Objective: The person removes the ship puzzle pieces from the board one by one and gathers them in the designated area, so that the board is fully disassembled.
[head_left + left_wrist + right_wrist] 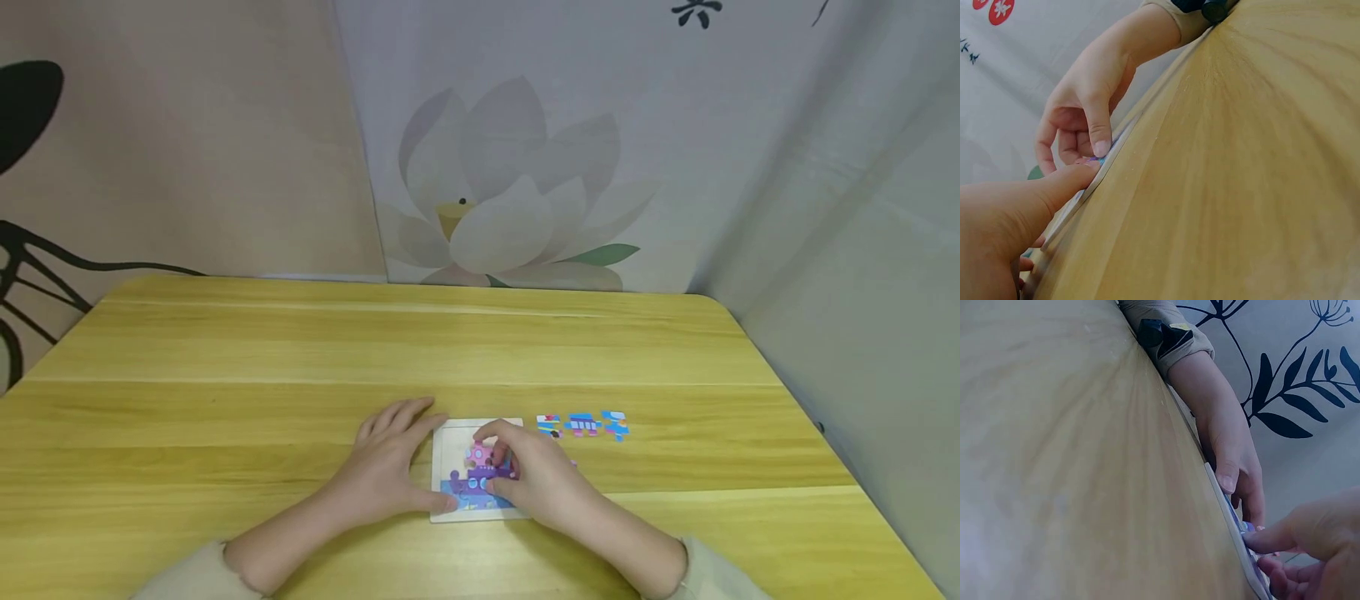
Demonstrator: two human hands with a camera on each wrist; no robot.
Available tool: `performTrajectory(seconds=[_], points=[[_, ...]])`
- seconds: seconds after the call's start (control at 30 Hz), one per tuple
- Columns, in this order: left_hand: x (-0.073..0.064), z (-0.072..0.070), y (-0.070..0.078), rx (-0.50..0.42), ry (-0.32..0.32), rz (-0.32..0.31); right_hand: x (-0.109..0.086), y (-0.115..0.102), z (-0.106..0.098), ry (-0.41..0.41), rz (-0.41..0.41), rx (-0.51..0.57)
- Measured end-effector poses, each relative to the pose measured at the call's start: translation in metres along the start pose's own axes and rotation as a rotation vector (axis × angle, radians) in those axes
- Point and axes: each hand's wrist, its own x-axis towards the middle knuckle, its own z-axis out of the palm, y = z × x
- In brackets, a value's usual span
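Jigsaw tray (480,516) lies partly filled on the wooden table (300,350). The left hand (382,479) spreads wide, thumb on the near-left corner; the right hand (543,479) bends over the purple pieces (476,484), its grip unclear. Loose pieces (583,424) lie to the right.

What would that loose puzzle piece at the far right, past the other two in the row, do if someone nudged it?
The puzzle piece would likely slide rather than roll or tip, since it lies flat on the table. It's probably light, being small and thin-looking. Its knobbed outline might turn a little if pushed off-centre.
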Motion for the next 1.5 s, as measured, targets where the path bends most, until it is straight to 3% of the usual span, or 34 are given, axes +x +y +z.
performTrajectory(seconds=[0.43,0.87,1.5], points=[[0.001,0.000,0.001,-0.001,-0.001,0.005,-0.001,0.006,0.000,0.039,-0.015,0.137],[0.001,0.000,0.002,-0.008,-0.016,-0.013,-0.005,0.009,-0.008,0.043,0.063,0.296],[0.000,-0.001,0.002,-0.008,-0.019,-0.008,-0.028,0.024,-0.032,0.129,0.091,0.285]])
